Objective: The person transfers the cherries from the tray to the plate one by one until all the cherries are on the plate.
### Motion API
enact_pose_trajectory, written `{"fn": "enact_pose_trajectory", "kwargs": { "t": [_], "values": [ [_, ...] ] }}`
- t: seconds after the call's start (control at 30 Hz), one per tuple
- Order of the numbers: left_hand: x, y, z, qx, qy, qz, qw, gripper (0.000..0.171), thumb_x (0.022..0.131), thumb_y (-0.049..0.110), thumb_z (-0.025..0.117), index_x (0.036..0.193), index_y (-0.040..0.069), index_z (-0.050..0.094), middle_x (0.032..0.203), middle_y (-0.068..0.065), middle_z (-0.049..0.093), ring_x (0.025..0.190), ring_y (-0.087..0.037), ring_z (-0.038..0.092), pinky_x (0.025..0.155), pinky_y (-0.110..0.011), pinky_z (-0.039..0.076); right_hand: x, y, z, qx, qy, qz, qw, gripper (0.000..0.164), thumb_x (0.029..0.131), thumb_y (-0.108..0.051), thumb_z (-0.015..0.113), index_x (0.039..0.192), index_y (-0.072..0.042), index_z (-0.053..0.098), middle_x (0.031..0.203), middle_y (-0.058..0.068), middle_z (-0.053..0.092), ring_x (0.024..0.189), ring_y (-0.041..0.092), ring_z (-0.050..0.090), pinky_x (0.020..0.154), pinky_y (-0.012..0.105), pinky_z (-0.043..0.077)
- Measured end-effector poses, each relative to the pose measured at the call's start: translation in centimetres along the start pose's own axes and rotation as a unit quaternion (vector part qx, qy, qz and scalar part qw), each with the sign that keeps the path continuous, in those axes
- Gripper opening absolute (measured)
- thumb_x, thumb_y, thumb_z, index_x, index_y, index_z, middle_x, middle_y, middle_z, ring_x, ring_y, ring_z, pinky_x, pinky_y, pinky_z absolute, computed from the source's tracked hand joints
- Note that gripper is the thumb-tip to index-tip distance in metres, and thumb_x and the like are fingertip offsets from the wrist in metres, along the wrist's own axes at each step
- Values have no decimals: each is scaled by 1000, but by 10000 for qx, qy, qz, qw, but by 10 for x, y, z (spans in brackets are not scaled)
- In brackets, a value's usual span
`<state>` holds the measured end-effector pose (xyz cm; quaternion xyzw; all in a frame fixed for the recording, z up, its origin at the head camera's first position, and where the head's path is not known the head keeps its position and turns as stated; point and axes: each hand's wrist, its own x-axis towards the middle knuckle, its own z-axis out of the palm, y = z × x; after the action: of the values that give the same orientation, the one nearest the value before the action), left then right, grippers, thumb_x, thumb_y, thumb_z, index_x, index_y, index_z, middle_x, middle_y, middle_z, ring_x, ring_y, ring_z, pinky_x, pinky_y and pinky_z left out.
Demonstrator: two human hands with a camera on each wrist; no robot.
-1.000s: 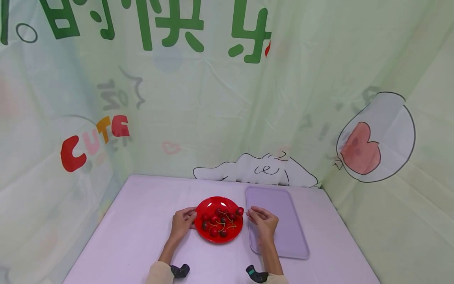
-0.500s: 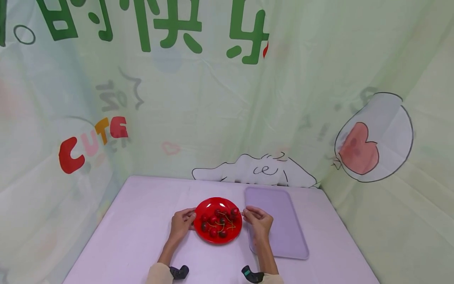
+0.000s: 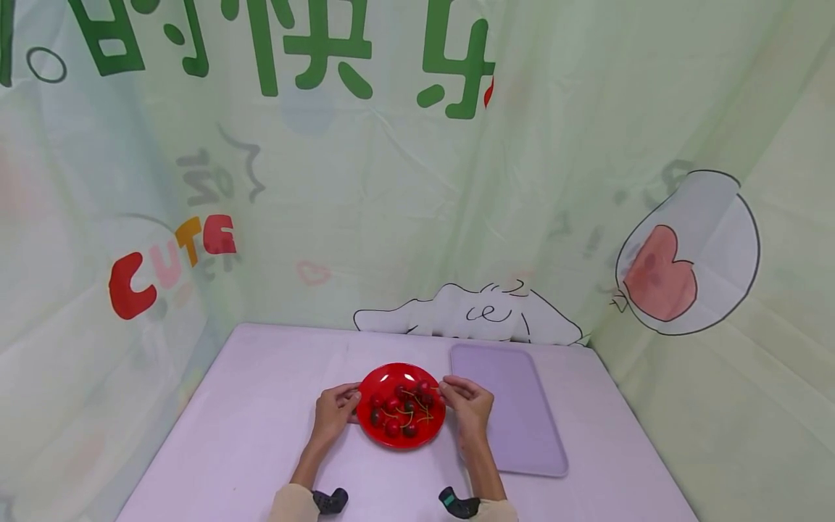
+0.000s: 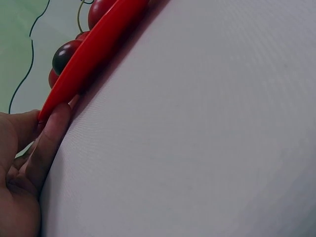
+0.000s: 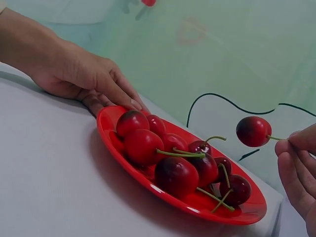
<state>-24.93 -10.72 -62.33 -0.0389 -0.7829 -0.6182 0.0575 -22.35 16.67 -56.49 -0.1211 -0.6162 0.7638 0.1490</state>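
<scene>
A round red plate (image 3: 385, 439) bears several dark-red cherries (image 5: 177, 176) with green stems. My left hand (image 3: 333, 411) grips the plate's left rim, thumb above and fingers beneath, as the left wrist view also shows; the left hand (image 4: 29, 153) sits at the lower left there. In the right wrist view, one cherry (image 5: 254, 132) hangs in the air above the plate's right side. My right hand (image 5: 301, 168) pinches that cherry's stem between thumb and fingertip. In the head view the right hand (image 3: 469, 406) is beside the plate's right rim.
A light purple tray (image 3: 522, 428) lies right of the plate, partly behind my right forearm. Both rest on a pale table (image 3: 261, 391). A printed curtain (image 3: 391, 217) stands behind the table and along its sides.
My right hand has moved left from over the tray, bringing the pinched cherry over the plate's right side. The left hand stays at the rim.
</scene>
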Motion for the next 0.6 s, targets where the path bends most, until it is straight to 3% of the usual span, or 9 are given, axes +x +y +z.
{"fn": "enact_pose_trajectory", "kwargs": {
  "t": [0.27, 0.6],
  "values": [
    [0, 1, -1, -25, -4, -49, 10000, 31, 106, 1, 67, 135, -6, 72, 114, -26, 79, 81, -27, 80, 65, -23, 65, -3, -6, 14, 90, -242, -232, 9994, 27, 94, 5, 81, 116, 19, 74, 90, 13, 83, 73, 13, 80, 74, 25, 68],
    [1, 0, -1, -52, 9, -64, 10000, 31, 106, 2, 67, 136, -6, 72, 116, -26, 78, 79, -25, 79, 64, -21, 65, -10, -13, 28, -267, -352, -561, 9974, 22, 95, 7, 78, 113, 20, 74, 97, 26, 81, 72, 8, 78, 72, 19, 66]
  ]
}}
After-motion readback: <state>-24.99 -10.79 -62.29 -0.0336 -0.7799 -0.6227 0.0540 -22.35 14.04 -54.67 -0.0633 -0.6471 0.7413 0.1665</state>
